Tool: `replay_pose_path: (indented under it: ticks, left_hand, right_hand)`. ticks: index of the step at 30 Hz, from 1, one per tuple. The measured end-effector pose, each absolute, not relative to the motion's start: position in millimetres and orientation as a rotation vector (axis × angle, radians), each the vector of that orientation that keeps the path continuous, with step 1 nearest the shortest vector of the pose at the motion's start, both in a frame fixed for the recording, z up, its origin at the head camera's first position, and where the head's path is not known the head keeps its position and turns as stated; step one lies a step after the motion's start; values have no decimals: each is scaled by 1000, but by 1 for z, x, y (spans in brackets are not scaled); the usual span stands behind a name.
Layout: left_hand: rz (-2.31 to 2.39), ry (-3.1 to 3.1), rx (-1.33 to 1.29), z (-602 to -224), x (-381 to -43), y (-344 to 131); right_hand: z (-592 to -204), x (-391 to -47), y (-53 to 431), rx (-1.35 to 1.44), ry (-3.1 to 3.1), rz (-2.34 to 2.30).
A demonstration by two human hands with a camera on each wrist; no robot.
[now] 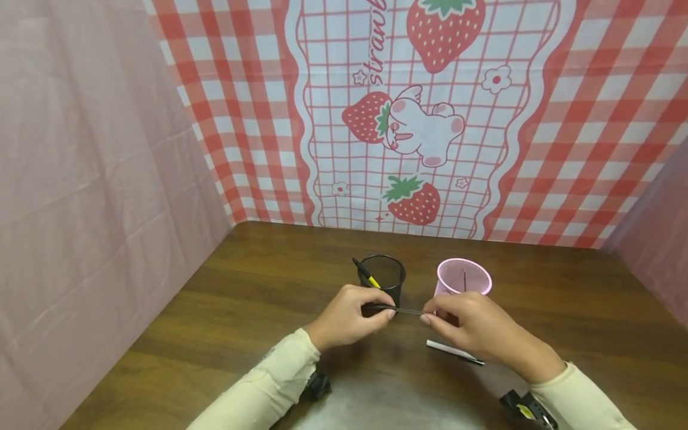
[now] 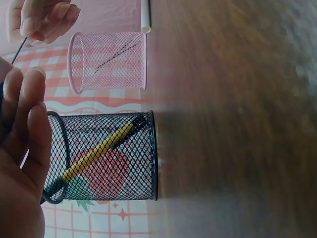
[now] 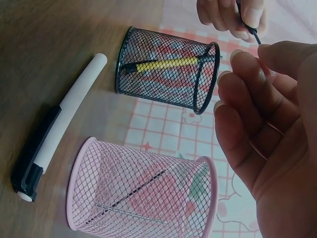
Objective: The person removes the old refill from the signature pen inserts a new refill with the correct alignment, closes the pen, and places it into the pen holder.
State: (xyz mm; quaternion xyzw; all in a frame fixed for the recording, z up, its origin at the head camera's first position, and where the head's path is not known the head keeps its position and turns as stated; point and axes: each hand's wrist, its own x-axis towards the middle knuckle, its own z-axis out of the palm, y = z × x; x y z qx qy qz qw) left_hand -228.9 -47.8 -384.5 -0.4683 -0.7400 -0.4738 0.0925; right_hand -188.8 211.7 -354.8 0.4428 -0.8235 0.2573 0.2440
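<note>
My left hand (image 1: 352, 316) pinches the thicker black end of a slim dark rod (image 1: 408, 311); its exact kind cannot be told. The fingertips of my right hand (image 1: 478, 328) pinch the rod's thin end, so it lies level between both hands. Just beyond the left hand stands a black mesh pen cup (image 2: 106, 188), with a yellow and black pen (image 2: 99, 151) leaning inside. Behind the right hand is a pink mesh pen cup (image 3: 143, 233) holding thin dark sticks (image 3: 133, 193). A white pen-like stick with a black clip (image 3: 74, 99) lies on the table below the right hand.
The brown wooden table (image 1: 242, 286) meets a red and white checked strawberry cloth (image 1: 258, 119) at its back edge. Pink cloth (image 1: 107, 179) hangs along the left side and more at the right. Both wrists wear dark straps.
</note>
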Motion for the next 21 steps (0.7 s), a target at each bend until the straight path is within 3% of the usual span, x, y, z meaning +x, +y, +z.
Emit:
replay_pose_path:
  ticks: [21]
  left_hand:
    - [-1363,-2120,-1347,-388,-233,-47]
  right_hand:
    - [-354,-186,209,1235,-2257,721]
